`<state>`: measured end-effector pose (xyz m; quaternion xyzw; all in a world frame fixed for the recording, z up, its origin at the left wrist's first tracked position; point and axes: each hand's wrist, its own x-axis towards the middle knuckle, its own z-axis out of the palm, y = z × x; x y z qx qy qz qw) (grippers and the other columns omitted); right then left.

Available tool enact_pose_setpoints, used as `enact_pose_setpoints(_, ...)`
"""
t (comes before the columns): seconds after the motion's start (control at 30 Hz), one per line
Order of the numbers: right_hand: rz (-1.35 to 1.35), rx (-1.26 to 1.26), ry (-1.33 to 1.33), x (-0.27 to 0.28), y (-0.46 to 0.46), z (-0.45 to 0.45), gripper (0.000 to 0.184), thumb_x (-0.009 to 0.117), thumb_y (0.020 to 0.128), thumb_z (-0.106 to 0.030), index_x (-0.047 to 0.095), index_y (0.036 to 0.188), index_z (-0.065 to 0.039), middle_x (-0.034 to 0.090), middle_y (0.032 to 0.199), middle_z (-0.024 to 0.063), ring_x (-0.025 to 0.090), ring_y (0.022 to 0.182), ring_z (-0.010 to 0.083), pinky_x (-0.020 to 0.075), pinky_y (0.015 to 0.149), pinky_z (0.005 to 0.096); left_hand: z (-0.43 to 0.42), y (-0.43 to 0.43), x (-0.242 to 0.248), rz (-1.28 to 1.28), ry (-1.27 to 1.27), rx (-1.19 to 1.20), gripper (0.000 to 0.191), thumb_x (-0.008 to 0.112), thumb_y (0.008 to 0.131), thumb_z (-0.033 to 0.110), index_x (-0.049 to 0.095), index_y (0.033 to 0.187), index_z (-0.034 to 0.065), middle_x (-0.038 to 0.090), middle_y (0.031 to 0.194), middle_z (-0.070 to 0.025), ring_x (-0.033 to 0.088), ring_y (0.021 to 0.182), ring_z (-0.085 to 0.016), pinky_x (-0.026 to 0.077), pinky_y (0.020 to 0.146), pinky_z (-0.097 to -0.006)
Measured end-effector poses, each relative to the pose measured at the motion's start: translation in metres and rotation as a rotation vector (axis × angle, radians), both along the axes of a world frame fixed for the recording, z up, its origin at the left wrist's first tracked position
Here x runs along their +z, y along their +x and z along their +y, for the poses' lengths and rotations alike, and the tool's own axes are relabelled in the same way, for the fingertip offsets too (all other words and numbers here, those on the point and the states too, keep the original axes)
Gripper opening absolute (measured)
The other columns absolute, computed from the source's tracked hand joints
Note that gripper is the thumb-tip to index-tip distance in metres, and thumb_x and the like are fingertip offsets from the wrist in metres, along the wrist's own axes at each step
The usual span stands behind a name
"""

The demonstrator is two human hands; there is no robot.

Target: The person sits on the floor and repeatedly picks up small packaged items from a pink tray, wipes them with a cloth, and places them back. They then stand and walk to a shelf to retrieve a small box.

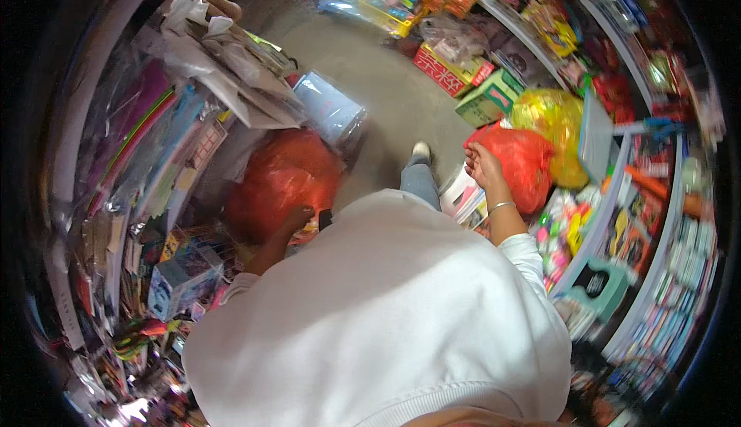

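My right hand (483,163), with a bangle at the wrist, is raised with curled fingers at the left edge of a full red plastic bag (524,163); whether it grips the bag cannot be told. On the other side, my left hand (298,217) is dark and blurred in front of a larger red plastic bag (295,175), and its grip is unclear. A yellow plastic bag (544,108) bulges behind the right-hand red bag. Papers or booklets (469,201) lie below my right hand.
Packed shelves (599,236) curve along the right. Stationery and plastic-wrapped goods crowd the left. A green box (492,97) and a red and yellow box (443,71) stand beside the floor aisle (370,56). A light blue wrapped package (330,105) juts in from the left.
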<state>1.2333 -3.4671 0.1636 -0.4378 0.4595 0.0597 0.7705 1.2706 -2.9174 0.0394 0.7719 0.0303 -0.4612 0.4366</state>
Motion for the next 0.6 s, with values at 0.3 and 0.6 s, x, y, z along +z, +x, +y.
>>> enact_pose_setpoints(0.3,0.035,0.451,-0.101,-0.003,0.284,-0.129,0.023,0.059,0.092,-0.028,0.060,0.106,-0.010,0.063,0.080,0.0014,0.057,0.062,0.0116,0.0472,0.054,0.0274,-0.131,0.027,-0.035,0.039,0.123,0.488,0.033,0.063,0.085,0.024,0.065,0.106,-0.0010,0.067,0.097,-0.0166,0.063,0.081,-0.024,0.050,0.074,-0.0345)
enact_pose_setpoints(0.6,0.058,0.880,-0.211,0.006,0.511,-0.095,0.019,0.059,0.092,-0.027,0.062,0.100,-0.011,0.062,0.079,-0.0020,0.055,0.059,0.0086,0.0461,0.051,0.0236,-0.272,0.100,0.036,0.068,0.376,0.606,0.040,0.065,0.086,0.025,0.062,0.115,-0.0016,0.068,0.104,-0.0160,0.065,0.092,-0.025,0.050,0.082,-0.0348)
